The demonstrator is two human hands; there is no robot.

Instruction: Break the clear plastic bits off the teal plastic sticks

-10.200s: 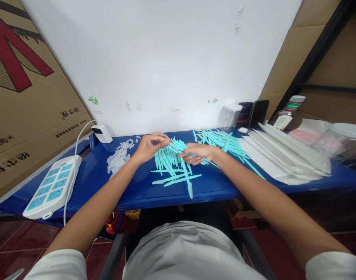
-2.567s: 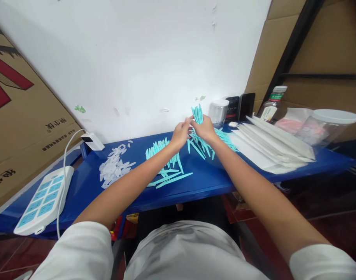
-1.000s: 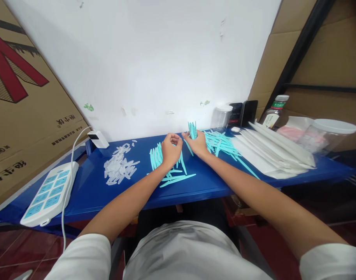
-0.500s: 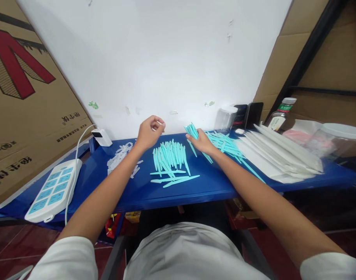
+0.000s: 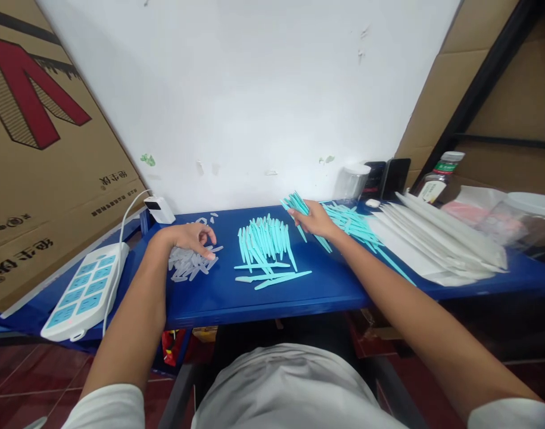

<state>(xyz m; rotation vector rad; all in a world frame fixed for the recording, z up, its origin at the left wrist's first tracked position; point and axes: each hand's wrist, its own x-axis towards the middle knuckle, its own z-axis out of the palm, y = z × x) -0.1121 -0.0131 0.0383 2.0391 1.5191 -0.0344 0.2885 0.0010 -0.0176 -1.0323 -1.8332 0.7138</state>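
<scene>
My right hand (image 5: 315, 218) is closed around a bunch of slim turquoise eyebrow razors (image 5: 299, 204), held tilted above the table. Low over a pile of small translucent plastic caps (image 5: 192, 264) hovers my left hand (image 5: 194, 238), its fingers curved and apart; whether a fingertip touches a cap I cannot tell. Between the hands lies a heap of turquoise razors (image 5: 265, 241), mostly side by side, with several lying crosswise at its near edge. Another loose pile of razors (image 5: 350, 223) spreads out beyond my right wrist, partly covered by the forearm.
A blue table (image 5: 254, 304) stands against a white wall. At left are a power strip (image 5: 87, 292) and a white charger (image 5: 160, 210). White packets (image 5: 446, 244), a clear jar (image 5: 355, 182), two dark phones (image 5: 395, 179) and a bottle (image 5: 439, 176) stand or lie at right.
My left hand has moved left and down, from above the middle heap to the translucent caps, and its fingers have opened out. The right hand still grips the bunch, nearly unmoved.
</scene>
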